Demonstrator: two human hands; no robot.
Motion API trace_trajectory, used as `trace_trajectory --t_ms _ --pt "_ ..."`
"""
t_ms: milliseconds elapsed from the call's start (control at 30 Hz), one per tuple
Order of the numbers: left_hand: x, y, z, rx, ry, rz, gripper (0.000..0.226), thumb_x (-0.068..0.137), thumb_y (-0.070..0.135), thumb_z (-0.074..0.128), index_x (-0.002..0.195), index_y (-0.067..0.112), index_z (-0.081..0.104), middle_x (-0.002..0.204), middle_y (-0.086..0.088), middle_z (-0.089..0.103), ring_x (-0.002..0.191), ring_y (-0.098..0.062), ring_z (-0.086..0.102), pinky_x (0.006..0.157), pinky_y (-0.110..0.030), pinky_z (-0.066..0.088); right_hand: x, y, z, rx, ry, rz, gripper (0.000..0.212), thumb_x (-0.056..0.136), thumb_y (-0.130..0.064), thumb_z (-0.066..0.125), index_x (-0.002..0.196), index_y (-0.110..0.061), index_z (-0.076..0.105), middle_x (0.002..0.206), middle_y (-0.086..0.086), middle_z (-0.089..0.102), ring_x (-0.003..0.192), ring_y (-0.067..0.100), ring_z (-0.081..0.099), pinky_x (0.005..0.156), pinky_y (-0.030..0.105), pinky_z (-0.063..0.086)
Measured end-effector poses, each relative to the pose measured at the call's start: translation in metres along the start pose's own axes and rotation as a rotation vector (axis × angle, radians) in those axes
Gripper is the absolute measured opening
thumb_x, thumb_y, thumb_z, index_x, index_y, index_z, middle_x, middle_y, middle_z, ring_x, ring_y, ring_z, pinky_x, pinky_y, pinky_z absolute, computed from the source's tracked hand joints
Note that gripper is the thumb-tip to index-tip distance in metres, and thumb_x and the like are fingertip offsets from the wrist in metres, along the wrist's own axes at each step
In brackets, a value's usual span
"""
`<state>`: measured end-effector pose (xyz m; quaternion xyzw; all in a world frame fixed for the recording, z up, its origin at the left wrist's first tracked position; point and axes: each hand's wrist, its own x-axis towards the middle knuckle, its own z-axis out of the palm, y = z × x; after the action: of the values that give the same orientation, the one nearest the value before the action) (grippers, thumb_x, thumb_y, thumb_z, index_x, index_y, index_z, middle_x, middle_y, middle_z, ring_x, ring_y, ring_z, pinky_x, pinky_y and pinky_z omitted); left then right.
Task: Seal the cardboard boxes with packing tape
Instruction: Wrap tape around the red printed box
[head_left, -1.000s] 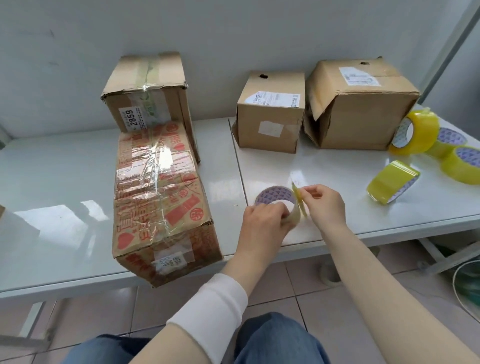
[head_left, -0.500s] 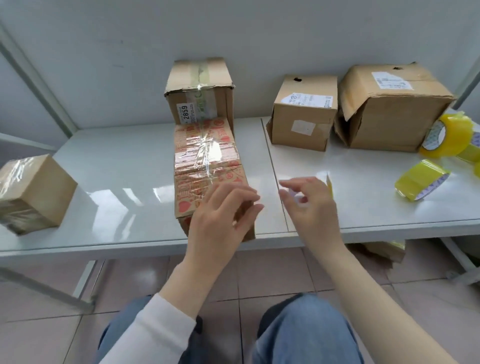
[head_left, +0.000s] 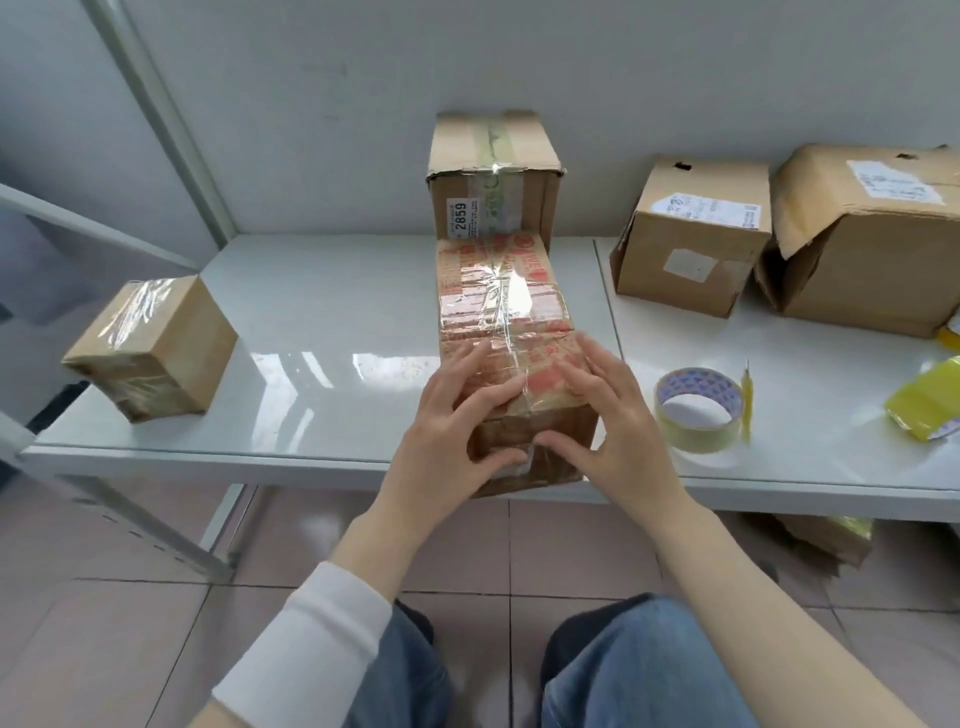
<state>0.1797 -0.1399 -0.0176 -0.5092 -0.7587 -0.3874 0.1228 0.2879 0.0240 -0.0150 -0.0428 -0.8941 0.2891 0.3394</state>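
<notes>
Box (head_left: 501, 322) red-printed, wrapped in tape

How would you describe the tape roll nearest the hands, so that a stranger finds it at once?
On the white table, find the long red-printed box at the front edge. Just right of it, beside the right hand, a tape roll lies flat. Unlike the bright yellow roll farther right, it is pale with a purple-patterned core.
</notes>
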Motion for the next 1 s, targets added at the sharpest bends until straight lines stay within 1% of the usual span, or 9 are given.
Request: trace_trajectory --t_ms 67,167,233,367,500,567,667,867,1000 --pt "-0.005 0.004 -0.005 -0.249 -0.001 -0.215 0.078 0.066 0.068 0.065 0.135 0.046 0.036 0.156 0.006 0.017 0.144 -0.011 0.017 0.111 -0.024 0.033 0.0 0.001 -0.002 0.205 -0.078 0.238 0.095 0.064 -0.049 0.076 0.139 -0.043 0.019 0.154 0.003 0.019 0.141 0.013 0.02 0.111 0.026 0.032" --pt "-0.003 0.014 -0.009 -0.674 0.037 -0.555 0.092 0.051 0.086 0.06 0.132 0.057 0.028 0.145 0.017 0.035 0.133 -0.002 0.036 0.09 -0.007 0.043 -0.001 0.001 0.0 0.403 -0.219 0.491 0.107 0.062 -0.032 0.081 0.136 -0.049 0.006 0.141 -0.011 0.041 0.132 0.014 0.041 0.103 0.03 0.043" --pt "-0.002 0.01 -0.009 -0.805 0.061 -0.624 0.085 0.057 0.069 0.071 0.131 0.051 0.033 0.135 0.011 0.051 0.124 -0.007 0.051 0.087 -0.02 0.052 -0.001 -0.004 0.002 0.413 -0.191 0.475 0.101 0.067 -0.019 0.082 0.135 -0.049 0.013 0.133 -0.01 0.048 0.126 0.012 0.046 0.096 0.017 0.046" --pt "-0.015 -0.003 -0.019 -1.255 0.234 -0.725 0.078 0.06 0.033 0.077 0.131 0.032 0.043 0.123 -0.004 0.065 0.108 -0.021 0.064 0.076 -0.035 0.056 0.007 -0.041 0.002 0.221 -0.139 0.222 0.09 0.067 -0.047 0.075 0.139 -0.048 0.02 0.147 -0.014 0.034 0.137 0.003 0.03 0.11 0.032 0.034" --pt "-0.043 -0.018 -0.029 -1.6 0.297 -0.69 0.092 0.069 0.035 0.079 0.146 0.02 0.031 0.147 -0.015 0.041 0.136 -0.037 0.037 0.108 -0.056 0.03 0.02 -0.078 0.0 0.401 -0.182 0.276 0.081 0.061 -0.064 0.063 0.132 -0.051 0.028 0.139 -0.028 0.032 0.128 -0.012 0.034 0.101 0.019 0.039" --pt "-0.051 -0.018 -0.035 -1.658 0.317 -0.692 0.09 0.069 0.035 0.079 0.145 0.019 0.034 0.147 -0.015 0.041 0.134 -0.036 0.039 0.103 -0.053 0.035 0.021 -0.079 0.0 0.509 -0.11 0.502 0.093 0.054 -0.075 0.063 0.134 -0.048 0.025 0.141 -0.025 0.03 0.125 -0.012 0.034 0.098 0.015 0.039" --pt "-0.061 -0.017 -0.041 -1.681 0.342 -0.722 0.085 0.064 0.036 0.081 0.139 0.022 0.044 0.135 -0.011 0.052 0.114 -0.028 0.057 0.081 -0.045 0.052 0.013 -0.077 0.009 0.736 -0.209 0.771 0.093 0.062 -0.068 0.065 0.141 -0.035 0.029 0.141 -0.004 0.046 0.123 0.013 0.05 0.101 0.041 0.045" --pt "-0.073 -0.025 -0.052 -1.688 0.332 -0.712 0.09 0.061 0.032 0.08 0.142 0.025 0.041 0.133 -0.011 0.053 0.113 -0.029 0.055 0.079 -0.044 0.052 0.01 -0.091 0.02 0.857 -0.218 0.738 0.069 0.067 -0.052 0.061 0.131 -0.033 0.044 0.122 -0.006 0.061 0.11 0.013 0.06 0.091 0.044 0.052" --pt "-0.062 -0.034 -0.071 -1.424 0.22 -0.735 0.053 0.086 0.017 0.048 0.139 0.017 0.045 0.134 -0.017 0.055 0.121 -0.035 0.052 0.1 -0.055 0.041 0.024 -0.098 0.022 0.854 -0.194 0.672 0.06 0.073 -0.041 0.062 0.13 -0.034 0.044 0.12 -0.006 0.062 0.106 0.012 0.062 0.082 0.033 0.055"
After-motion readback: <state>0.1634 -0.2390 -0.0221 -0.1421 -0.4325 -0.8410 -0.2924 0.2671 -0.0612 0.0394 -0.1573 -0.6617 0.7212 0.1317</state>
